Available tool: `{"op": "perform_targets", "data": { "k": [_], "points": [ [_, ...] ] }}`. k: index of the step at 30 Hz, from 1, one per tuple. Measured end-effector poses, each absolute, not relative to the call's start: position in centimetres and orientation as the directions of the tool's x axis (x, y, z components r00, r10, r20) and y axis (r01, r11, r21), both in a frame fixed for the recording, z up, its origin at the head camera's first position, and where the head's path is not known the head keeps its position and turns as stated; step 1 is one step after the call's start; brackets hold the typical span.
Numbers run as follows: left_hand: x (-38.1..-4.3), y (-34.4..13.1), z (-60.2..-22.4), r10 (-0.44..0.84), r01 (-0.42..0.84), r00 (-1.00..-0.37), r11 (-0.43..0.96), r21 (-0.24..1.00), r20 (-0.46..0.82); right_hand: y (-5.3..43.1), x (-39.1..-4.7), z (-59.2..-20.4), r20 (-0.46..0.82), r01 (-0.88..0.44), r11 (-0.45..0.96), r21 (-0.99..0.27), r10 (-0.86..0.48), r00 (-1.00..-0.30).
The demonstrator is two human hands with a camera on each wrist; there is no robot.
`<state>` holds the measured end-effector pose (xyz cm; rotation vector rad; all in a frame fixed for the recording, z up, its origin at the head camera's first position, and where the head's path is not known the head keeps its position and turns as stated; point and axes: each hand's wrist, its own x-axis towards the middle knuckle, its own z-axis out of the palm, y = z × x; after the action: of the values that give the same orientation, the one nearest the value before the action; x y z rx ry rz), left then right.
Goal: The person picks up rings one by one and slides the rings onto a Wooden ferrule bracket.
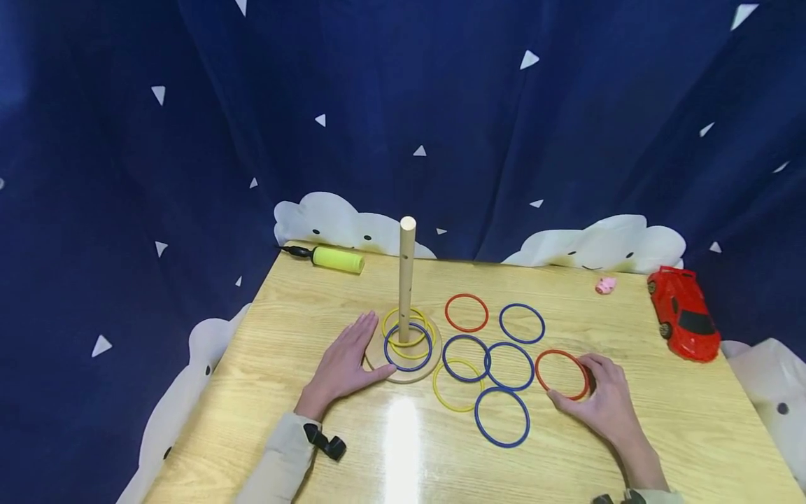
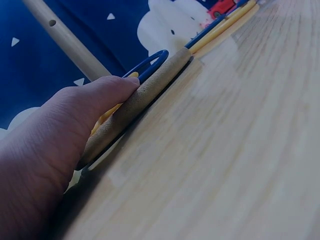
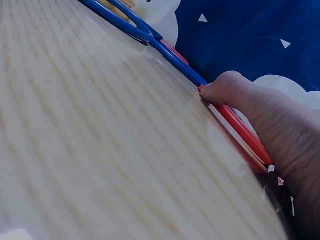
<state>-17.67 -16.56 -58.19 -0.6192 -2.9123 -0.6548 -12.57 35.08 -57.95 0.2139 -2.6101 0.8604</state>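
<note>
My left hand (image 1: pixel 343 367) lies against the left side of a round wooden base (image 1: pixel 374 350), fingers straight and together, thumb spread along its front edge. In the left wrist view the thumb (image 2: pixel 112 92) presses on the base's rim, beside a blue ring (image 2: pixel 165 57). An upright wooden post (image 1: pixel 406 280) rises from this base. Around its foot lie yellow rings (image 1: pixel 383 327) and the blue ring, which leans over them. On the right, my right hand (image 1: pixel 607 402) grips a red ring (image 1: pixel 557 351) by its right side, thumb in front and fingers behind, low at the tabletop.
Between the hands lie several blue rings (image 1: pixel 502 446), some overlapping, a yellow ring (image 1: pixel 457 410) and another red ring (image 1: pixel 467 295). A yellow cylinder with a black end (image 1: pixel 338 260) lies back left. A pink pig figure (image 1: pixel 606 285) and a red toy car (image 1: pixel 685 315) are back right.
</note>
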Motion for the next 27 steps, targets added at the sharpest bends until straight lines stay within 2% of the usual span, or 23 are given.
{"op": "perform_targets", "data": {
  "k": [8,27],
  "points": [
    [-17.2,-16.8,-58.2,0.371,0.406,-0.914,0.824,0.396,0.166,35.0,-12.1,-58.9,0.402,-0.251,0.79,-0.559,-0.005,-0.915],
    [-17.7,-16.5,-58.0,0.37,0.408,-0.913,0.826,0.389,0.171,35.0,-12.6,-57.8,0.408,-0.264,0.783,-0.563,-0.015,-0.913]
  ]
}}
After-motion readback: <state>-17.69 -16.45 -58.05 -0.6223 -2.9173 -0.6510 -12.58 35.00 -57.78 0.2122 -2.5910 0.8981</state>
